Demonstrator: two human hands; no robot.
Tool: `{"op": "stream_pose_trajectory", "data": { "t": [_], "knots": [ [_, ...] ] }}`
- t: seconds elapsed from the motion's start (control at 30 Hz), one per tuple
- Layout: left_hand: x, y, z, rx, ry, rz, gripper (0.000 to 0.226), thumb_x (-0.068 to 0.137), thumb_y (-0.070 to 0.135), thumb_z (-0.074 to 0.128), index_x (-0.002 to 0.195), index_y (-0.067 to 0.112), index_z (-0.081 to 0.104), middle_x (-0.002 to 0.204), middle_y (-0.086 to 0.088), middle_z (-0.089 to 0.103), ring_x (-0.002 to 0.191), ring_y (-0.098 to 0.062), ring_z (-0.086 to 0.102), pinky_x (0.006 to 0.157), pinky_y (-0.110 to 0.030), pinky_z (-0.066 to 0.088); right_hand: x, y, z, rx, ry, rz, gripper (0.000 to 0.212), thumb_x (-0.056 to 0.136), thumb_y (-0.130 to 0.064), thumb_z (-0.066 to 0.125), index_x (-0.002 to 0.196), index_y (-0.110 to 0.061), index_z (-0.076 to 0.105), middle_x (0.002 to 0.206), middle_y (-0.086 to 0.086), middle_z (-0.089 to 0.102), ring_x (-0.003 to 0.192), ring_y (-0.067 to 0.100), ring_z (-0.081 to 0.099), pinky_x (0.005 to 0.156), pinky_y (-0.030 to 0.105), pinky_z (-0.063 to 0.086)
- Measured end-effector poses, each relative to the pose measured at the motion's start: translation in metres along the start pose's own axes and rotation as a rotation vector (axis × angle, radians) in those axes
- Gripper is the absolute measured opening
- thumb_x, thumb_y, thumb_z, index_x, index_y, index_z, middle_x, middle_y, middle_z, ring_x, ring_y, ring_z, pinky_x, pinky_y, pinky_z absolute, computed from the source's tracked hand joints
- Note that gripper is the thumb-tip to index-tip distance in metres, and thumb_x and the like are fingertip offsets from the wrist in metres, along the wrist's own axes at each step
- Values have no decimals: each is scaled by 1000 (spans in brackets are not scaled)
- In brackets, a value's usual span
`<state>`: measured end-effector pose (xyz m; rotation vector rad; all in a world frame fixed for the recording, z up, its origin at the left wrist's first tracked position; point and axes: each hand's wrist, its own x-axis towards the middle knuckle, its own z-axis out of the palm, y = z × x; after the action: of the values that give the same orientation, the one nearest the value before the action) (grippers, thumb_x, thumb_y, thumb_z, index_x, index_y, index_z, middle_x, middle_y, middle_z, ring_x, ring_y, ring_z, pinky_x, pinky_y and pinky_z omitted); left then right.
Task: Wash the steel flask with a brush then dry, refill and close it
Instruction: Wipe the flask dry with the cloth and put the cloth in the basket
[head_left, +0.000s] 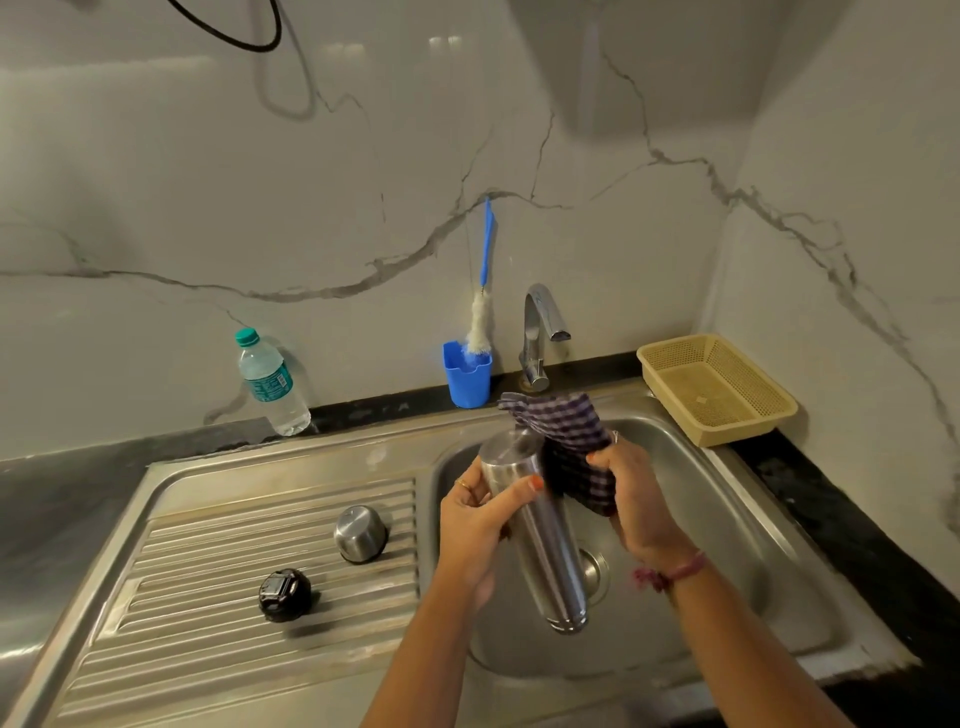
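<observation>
The steel flask hangs tilted over the sink basin, its mouth pointing down toward me. My left hand grips its upper body, thumb across the front. My right hand holds a dark checked cloth against the flask's raised base and right side. A steel cup lid and a black stopper cap lie on the ribbed drainboard. The blue-handled bottle brush stands in a blue holder by the wall.
A tap rises behind the basin. A clear plastic water bottle leans against the wall at the left. A beige plastic basket sits on the black counter at the right.
</observation>
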<state>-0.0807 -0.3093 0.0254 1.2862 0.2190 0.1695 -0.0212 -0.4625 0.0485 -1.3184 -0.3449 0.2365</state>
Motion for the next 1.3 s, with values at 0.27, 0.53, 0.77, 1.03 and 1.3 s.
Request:
{"op": "stream_pose_trajectory", "data": {
  "t": [0.27,0.53,0.77,1.03,1.3],
  "knots": [
    [6,7,7,-274,102,-144,43,75,28,75,112,10,63,90,-6,73,86,-23,69,84,-42,56,2,10,19,-19,-71,99,46,98,-51,32,113,-14,56,103,15,66,92,23,68,80,36,54],
    [15,11,9,-264,69,-155,62,74,52,67,122,13,64,114,-15,72,95,-25,70,89,-41,56,23,12,48,-765,124,-148,60,96,-55,22,144,-22,35,133,4,50,114,12,54,88,16,38],
    [20,19,15,-365,172,-166,55,86,54,58,126,16,61,108,-11,75,94,-23,74,71,-33,59,6,26,55,-1024,158,-290,75,90,-68,12,148,-20,22,133,4,49,114,12,54,91,28,51],
    [39,22,5,-388,292,-125,102,49,74,81,135,26,54,126,-15,65,113,-33,65,75,-42,61,-63,71,36,-1083,221,-261,67,94,-62,18,149,-23,18,131,2,46,111,15,52,89,31,51],
    [27,19,15,-297,34,-166,55,93,59,43,126,20,63,114,-10,73,102,-26,71,82,-35,56,23,8,63,-886,265,-194,71,92,-64,19,135,-14,42,116,4,55,105,16,57,86,27,49]
  ]
}}
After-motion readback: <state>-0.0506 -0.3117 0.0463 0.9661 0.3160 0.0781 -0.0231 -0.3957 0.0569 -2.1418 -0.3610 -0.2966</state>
